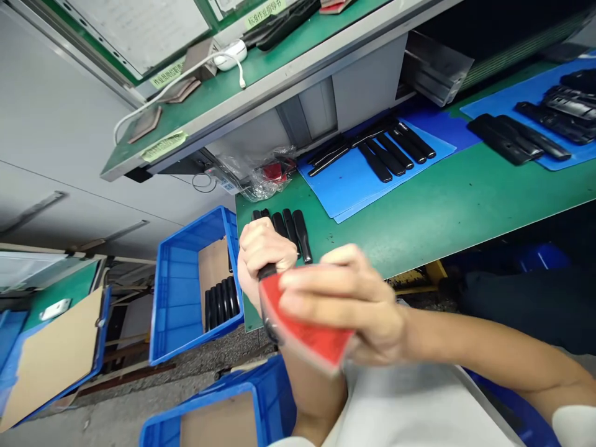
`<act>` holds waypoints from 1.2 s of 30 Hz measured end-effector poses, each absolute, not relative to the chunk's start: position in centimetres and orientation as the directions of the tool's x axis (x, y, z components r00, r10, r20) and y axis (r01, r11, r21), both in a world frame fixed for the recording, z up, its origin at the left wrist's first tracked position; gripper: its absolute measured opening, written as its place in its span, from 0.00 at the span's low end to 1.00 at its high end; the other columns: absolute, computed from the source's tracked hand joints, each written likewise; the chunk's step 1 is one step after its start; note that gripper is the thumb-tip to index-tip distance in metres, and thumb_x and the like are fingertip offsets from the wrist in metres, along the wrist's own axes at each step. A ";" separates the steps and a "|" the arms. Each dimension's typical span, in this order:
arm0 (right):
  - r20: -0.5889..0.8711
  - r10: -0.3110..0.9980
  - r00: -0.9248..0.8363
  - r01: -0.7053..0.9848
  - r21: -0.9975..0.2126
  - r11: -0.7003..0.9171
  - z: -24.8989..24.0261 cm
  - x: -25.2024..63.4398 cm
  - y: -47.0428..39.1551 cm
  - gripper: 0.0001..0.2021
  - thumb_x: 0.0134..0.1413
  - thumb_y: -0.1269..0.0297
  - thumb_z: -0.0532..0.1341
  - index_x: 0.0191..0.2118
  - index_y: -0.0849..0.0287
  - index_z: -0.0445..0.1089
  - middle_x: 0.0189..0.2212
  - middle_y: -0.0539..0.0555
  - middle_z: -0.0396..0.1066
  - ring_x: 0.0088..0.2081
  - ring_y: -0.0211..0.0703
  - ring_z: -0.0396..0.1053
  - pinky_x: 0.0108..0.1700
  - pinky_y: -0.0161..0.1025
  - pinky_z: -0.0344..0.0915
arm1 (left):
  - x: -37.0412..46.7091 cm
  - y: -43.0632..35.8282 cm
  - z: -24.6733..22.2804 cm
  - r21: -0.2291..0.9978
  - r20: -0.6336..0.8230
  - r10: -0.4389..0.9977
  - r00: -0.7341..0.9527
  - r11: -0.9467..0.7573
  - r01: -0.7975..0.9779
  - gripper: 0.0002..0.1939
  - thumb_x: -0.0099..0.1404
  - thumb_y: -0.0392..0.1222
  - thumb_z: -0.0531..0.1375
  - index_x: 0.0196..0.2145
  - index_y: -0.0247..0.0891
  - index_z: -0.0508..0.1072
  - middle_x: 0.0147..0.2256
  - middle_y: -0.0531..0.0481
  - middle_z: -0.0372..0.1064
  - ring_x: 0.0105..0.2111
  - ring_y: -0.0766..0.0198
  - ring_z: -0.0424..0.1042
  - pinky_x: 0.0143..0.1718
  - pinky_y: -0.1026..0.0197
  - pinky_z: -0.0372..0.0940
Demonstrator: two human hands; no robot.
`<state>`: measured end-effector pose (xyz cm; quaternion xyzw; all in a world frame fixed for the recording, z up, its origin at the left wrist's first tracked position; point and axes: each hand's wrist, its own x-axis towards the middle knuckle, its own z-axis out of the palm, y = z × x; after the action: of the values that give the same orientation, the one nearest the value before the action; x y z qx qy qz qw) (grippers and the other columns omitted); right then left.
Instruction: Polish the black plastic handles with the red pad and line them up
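Note:
My left hand (266,245) is closed in a fist around a black handle (267,271), whose end shows just below the fingers. My right hand (349,304) grips a red sanding pad (323,340) with a pale edge, fingers laid across its face. The pad's upper corner meets or overlaps the handle's end; motion blur hides the exact contact. Behind my left hand, several similar black handles (302,233) lie side by side on the green table (372,233).
More black parts (386,152) rest on blue sheets (342,205) along the table. A blue crate (179,298) at left holds a row of black handles. Another blue crate (274,397) stands below. A crumpled plastic bag (258,177) lies under the overhead shelf (279,68).

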<state>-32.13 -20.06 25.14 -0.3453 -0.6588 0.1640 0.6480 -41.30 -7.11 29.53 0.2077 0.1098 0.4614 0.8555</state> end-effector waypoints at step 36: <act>-0.230 0.366 0.902 -0.293 -0.947 0.128 13.0 8.5 -44.7 0.11 0.55 0.55 0.64 0.25 0.46 0.81 0.33 0.51 0.79 0.41 0.49 0.76 0.37 0.45 0.74 | -2.5 7.6 13.0 0.183 -0.088 0.284 0.955 -0.938 0.295 0.13 0.67 0.42 0.64 0.48 0.35 0.74 0.54 0.42 0.69 0.59 0.47 0.63 0.63 0.36 0.53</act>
<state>8.51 -44.73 13.02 -0.6229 -0.0291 0.2196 0.7503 -2.50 7.61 12.95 0.9838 0.1472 -0.0303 0.0975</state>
